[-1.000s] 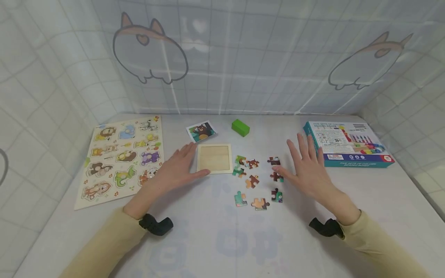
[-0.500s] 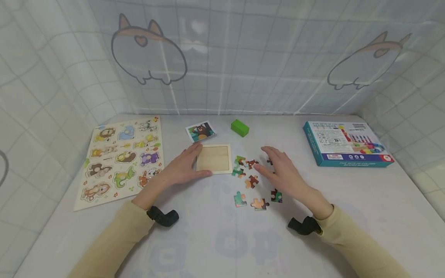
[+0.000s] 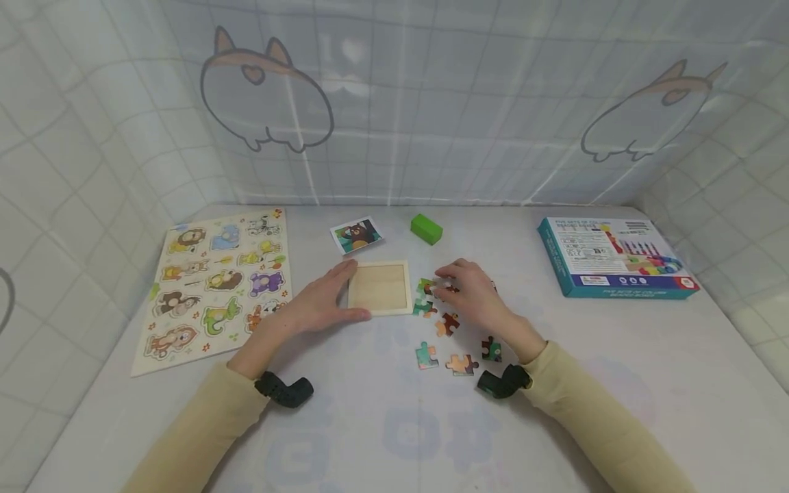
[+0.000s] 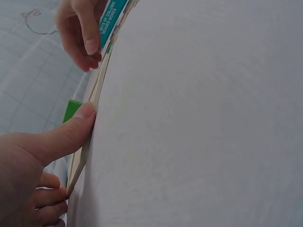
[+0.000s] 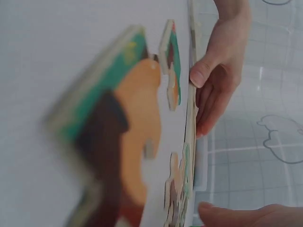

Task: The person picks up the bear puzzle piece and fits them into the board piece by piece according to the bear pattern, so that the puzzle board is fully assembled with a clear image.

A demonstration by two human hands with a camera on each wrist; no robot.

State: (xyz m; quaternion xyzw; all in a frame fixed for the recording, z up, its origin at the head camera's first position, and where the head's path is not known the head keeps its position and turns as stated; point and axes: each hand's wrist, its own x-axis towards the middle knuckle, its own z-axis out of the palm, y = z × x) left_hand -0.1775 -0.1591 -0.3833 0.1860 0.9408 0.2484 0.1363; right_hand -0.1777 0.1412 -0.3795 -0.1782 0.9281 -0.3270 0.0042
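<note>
My left hand (image 3: pixel 320 301) holds a square wooden puzzle frame (image 3: pixel 379 289) at its left side, thumb along the near edge and fingers by the far-left corner. Nothing lies inside the frame. Over loose jigsaw pieces to its right hovers my right hand (image 3: pixel 473 296), thumb and fingertips apart with nothing visibly between them. It hides part of the pieces. A green piece (image 3: pixel 425 287) lies by the frame; a tan-and-brown piece (image 3: pixel 447 324) is below the right hand. Nearer lie a teal piece (image 3: pixel 425 356), an orange-brown piece (image 3: pixel 462 364) and a dark-green piece (image 3: pixel 491 349).
A bear picture card (image 3: pixel 357 235) and a green block (image 3: pixel 427 229) lie beyond the frame. An animal peg puzzle board (image 3: pixel 209 287) is at the left, a teal-edged toy box (image 3: pixel 616 257) at the right. A tile-patterned curtain (image 3: pixel 394 103) stands behind the table.
My right hand has moved left from beside the toy box to above the pieces nearest the frame, its fingers bending. The left hand stays at the frame.
</note>
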